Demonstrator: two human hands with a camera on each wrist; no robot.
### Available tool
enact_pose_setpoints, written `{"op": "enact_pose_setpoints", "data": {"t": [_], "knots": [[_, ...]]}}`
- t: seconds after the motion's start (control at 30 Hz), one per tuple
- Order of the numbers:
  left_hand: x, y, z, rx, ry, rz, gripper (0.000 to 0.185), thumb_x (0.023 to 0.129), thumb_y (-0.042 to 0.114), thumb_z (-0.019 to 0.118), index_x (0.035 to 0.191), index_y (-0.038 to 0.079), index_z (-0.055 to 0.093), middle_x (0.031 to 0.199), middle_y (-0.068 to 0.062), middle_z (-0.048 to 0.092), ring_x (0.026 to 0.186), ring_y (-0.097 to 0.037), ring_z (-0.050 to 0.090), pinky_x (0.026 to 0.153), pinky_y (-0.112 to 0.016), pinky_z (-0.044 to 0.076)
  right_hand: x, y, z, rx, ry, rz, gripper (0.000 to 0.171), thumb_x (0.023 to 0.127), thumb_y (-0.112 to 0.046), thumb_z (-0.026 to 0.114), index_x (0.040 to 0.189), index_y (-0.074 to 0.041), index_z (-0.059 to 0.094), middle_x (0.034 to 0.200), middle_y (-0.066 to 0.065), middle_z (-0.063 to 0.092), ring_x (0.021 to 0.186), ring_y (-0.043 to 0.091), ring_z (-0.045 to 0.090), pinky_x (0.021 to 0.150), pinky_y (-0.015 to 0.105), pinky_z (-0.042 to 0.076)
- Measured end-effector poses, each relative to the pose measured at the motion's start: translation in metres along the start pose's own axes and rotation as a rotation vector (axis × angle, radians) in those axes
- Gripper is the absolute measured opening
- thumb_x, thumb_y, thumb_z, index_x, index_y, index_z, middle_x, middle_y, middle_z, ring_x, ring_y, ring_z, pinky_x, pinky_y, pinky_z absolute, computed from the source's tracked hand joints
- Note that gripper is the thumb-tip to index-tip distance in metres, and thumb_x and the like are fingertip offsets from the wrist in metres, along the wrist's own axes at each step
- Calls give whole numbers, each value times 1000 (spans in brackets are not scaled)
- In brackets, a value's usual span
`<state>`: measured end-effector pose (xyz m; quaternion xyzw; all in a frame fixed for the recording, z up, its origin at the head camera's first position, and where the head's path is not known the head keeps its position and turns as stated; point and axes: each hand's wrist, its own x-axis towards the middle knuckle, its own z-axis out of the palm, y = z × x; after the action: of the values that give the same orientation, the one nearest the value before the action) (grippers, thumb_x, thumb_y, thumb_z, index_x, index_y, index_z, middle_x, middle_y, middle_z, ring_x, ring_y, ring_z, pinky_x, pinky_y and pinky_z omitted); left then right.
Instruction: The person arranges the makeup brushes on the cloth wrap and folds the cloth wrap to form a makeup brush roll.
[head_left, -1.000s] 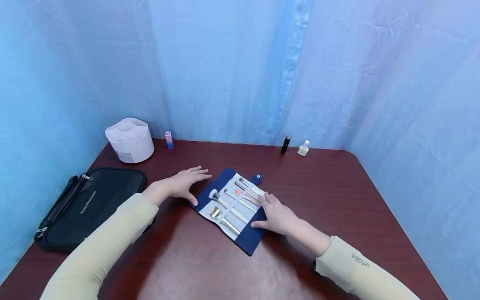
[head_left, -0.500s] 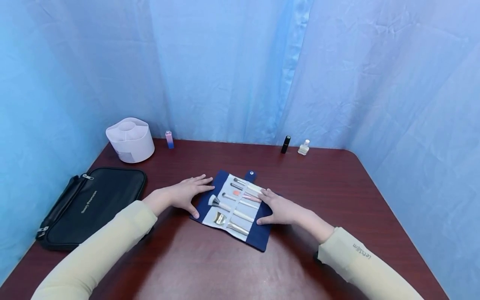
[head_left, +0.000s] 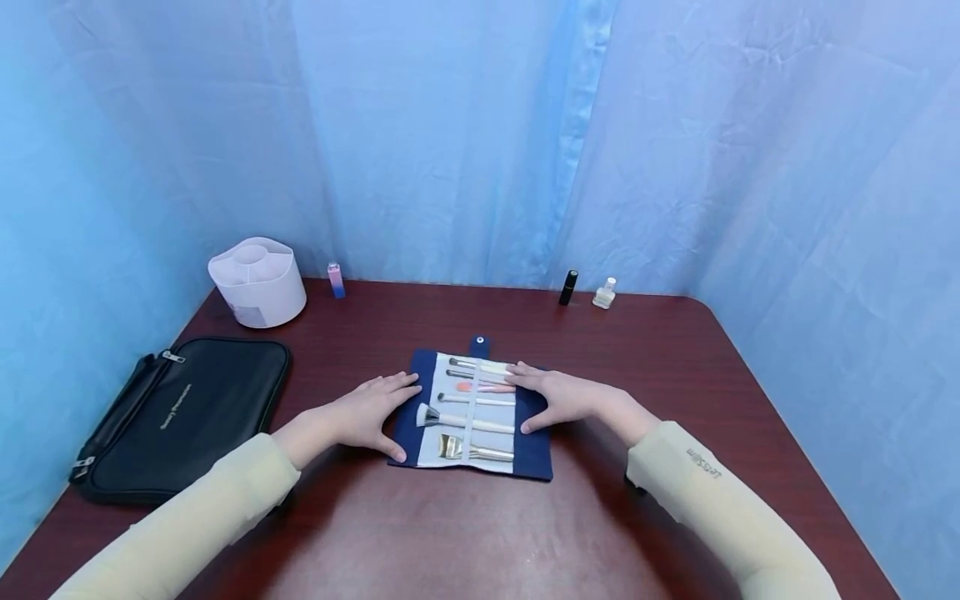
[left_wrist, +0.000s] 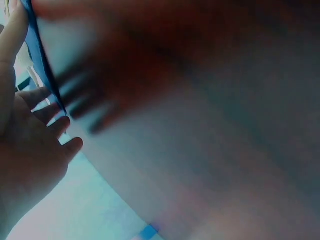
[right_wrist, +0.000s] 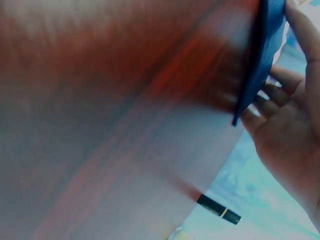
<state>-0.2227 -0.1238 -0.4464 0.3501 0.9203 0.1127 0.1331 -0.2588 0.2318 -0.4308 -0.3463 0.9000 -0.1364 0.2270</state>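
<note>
The brush roll (head_left: pixel 471 408) lies flat between both hands, left hand (head_left: pixel 365 412) and right hand (head_left: pixel 564 397), fingers straight, pressing its edges.

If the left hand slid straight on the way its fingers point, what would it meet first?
The left hand points right, across the brush roll; it would probably meet the fan brush first, though depth is unclear.

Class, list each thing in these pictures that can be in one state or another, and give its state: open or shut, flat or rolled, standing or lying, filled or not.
Brush roll: unrolled, flat on the table, five brushes in its slots.
Left hand: flat on the roll's left edge.
Right hand: flat on its right edge.
Black bag: lying flat, zip hard to read.
White organiser: upright, looks unfilled.
Black tube: standing.
Clear bottle: standing, capped.
Pink bottle: standing.
</note>
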Motion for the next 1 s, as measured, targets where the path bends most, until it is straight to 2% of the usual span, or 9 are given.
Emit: {"op": "enact_pose_setpoints", "data": {"t": [0.3,0.43,0.6,0.77,0.87,1.0], "knots": [[-9,17,7,34,58,-75,107,67,69,69,145,4,36,153,-16,26,140,-37,24,113,-54,20,17,18,-9,-11,-22,-60,90,78,-56,69,151,-24,25,159,1,12,146,23,11,113,50,23],[-11,20,8,62,60,-90,107,67,71,67,144,4,36,153,-17,27,140,-37,25,113,-53,21,21,19,-12,-23,-25,-79,90,78,-57,69,150,-23,27,159,2,13,146,24,12,113,51,21],[-14,21,5,32,66,-90,104,69,69,67,145,5,35,153,-15,27,142,-35,21,113,-53,20,16,16,-12,-47,11,-109,86,80,-55,68,149,-22,29,158,2,18,145,25,16,113,50,24],[-20,23,2,-13,87,-50,101,71,67,68,146,8,34,153,-11,30,142,-30,23,113,-52,22,-1,5,-10,-36,63,-160,79,82,-47,69,148,-20,33,155,5,25,142,25,24,111,49,29],[-23,25,3,-32,95,5,100,71,65,69,145,7,35,151,-12,33,140,-30,28,111,-52,25,-14,-2,-6,-40,62,-171,77,83,-45,69,147,-20,35,154,4,28,140,24,27,110,48,31],[-26,26,7,-15,92,47,98,71,62,72,144,6,37,149,-12,36,138,-31,32,110,-50,29,-28,-11,2,-59,42,-153,80,81,-50,69,147,-19,36,154,2,29,139,23,29,108,46,34]]}}
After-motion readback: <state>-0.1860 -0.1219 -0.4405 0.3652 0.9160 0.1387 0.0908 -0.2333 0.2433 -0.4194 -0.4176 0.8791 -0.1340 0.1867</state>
